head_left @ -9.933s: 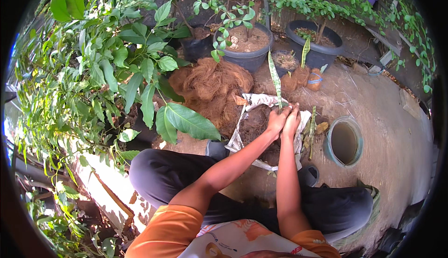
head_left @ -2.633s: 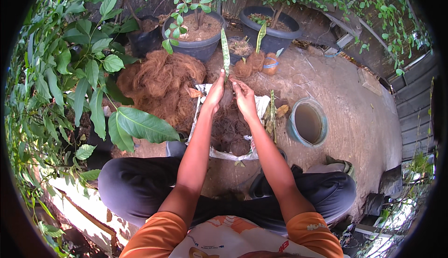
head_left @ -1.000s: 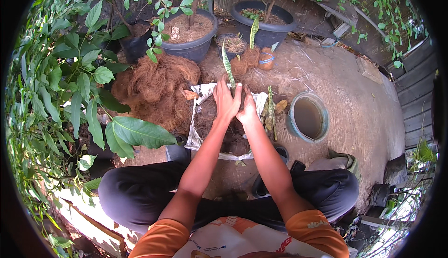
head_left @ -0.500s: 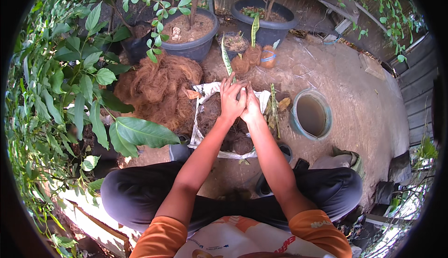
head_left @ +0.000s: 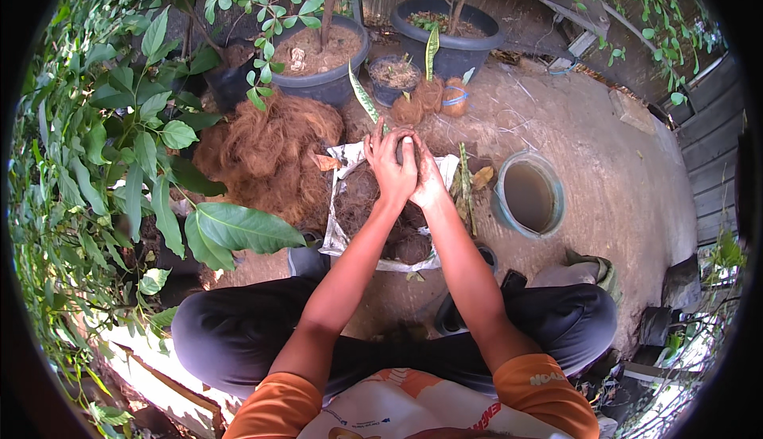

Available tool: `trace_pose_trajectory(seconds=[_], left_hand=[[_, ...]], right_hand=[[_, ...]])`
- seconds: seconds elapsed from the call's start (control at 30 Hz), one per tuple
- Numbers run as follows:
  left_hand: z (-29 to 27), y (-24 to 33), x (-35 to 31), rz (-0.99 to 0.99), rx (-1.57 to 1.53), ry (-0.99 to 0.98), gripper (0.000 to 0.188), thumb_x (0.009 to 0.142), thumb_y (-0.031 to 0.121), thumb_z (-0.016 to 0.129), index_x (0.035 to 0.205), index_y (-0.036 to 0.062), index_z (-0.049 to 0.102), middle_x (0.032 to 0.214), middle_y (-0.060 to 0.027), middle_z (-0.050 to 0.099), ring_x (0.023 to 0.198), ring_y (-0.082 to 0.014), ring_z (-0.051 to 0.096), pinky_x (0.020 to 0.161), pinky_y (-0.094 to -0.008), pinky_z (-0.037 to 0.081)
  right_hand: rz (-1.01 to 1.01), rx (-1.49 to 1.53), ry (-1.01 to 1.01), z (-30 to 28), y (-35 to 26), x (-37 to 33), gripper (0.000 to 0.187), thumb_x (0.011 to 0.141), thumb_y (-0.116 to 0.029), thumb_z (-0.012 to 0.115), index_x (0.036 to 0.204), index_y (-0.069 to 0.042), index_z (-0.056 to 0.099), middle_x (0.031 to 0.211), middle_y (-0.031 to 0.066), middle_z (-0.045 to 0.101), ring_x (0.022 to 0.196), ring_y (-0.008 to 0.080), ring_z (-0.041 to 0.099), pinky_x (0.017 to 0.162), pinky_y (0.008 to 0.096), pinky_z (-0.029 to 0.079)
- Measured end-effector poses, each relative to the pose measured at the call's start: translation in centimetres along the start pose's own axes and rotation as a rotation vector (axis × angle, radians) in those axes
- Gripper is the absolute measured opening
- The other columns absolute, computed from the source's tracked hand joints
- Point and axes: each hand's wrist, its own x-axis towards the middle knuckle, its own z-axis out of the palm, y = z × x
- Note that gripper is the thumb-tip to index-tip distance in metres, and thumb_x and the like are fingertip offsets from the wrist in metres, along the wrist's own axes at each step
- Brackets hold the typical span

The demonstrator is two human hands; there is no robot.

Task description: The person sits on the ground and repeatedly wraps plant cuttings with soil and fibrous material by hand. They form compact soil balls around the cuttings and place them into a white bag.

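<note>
My left hand (head_left: 389, 162) and my right hand (head_left: 428, 175) are cupped together, fingers wrapped round a dark, soil-like ball (head_left: 403, 147) that they mostly cover. From beyond my left fingers a variegated snake plant leaf (head_left: 363, 96) rises, leaning left; its base is hidden by the hands. Below them lies an opened white sack (head_left: 340, 236) holding dark, fibrous soil (head_left: 358, 193) and a round dark clump (head_left: 412, 248) at its near edge.
Brown coconut fibre (head_left: 270, 153) is heaped left of the sack. Right of it stand a spiny green stem (head_left: 465, 185) and a bucket (head_left: 531, 197) of murky water. Beyond are fibre-wrapped balls (head_left: 408, 110), one with an upright leaf (head_left: 431, 54), and large pots (head_left: 350, 69).
The snake plant leaf has tipped further left as my hands turned around the ball. My left thumb has lifted into a more upright position, and the dark ball shows more between my hands.
</note>
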Motion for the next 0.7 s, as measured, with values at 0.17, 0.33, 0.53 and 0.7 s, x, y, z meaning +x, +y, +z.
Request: trace_pose_trajectory(seconds=[0.17,0.33,0.53,0.7], left_hand=[[0.0,-0.5,0.0,0.026,0.049,-0.103,0.026,0.094,0.020,0.045,0.098,0.0113,0.069,0.109,-0.0072,0.068,0.134,-0.0322,0.040,0.112,-0.0502,0.014],[0.4,-1.5,-1.0,0.019,0.054,-0.127,0.026,0.092,0.019,0.046,0.101,0.0121,0.070,0.112,-0.0068,0.068,0.135,-0.0312,0.039,0.111,-0.0513,0.013],[1.3,-2.4,-2.1,-0.036,0.123,-0.271,0.027,0.092,0.023,0.049,0.109,0.0115,0.066,0.117,-0.0096,0.064,0.137,-0.0313,0.036,0.110,-0.0565,0.012],[-0.1,-2.7,0.1,0.210,0.105,-0.455,0.033,0.091,0.028,0.049,0.117,0.0113,0.061,0.127,-0.0110,0.057,0.138,-0.0317,0.033,0.110,-0.0576,0.013]], right_hand=[[-0.023,0.001,0.052,1.1,0.0,-0.3,0.038,0.103,-0.033,0.041,0.133,-0.011,0.050,0.130,0.0023,0.054,0.116,0.0151,0.053,0.099,0.0308,0.045],[-0.032,-0.033,0.145,0.6,0.6,-0.5,0.040,0.103,-0.037,0.040,0.132,-0.010,0.050,0.129,0.0038,0.055,0.116,0.0167,0.054,0.098,0.0322,0.046],[-0.033,-0.048,0.205,-2.1,0.3,-0.1,0.036,0.103,-0.036,0.038,0.124,-0.011,0.054,0.119,0.0043,0.059,0.108,0.0179,0.057,0.095,0.0336,0.048],[-0.006,-0.021,0.171,-0.2,-1.2,-0.5,0.032,0.102,-0.035,0.038,0.120,-0.014,0.054,0.116,0.0039,0.059,0.106,0.0189,0.059,0.093,0.0356,0.049]])
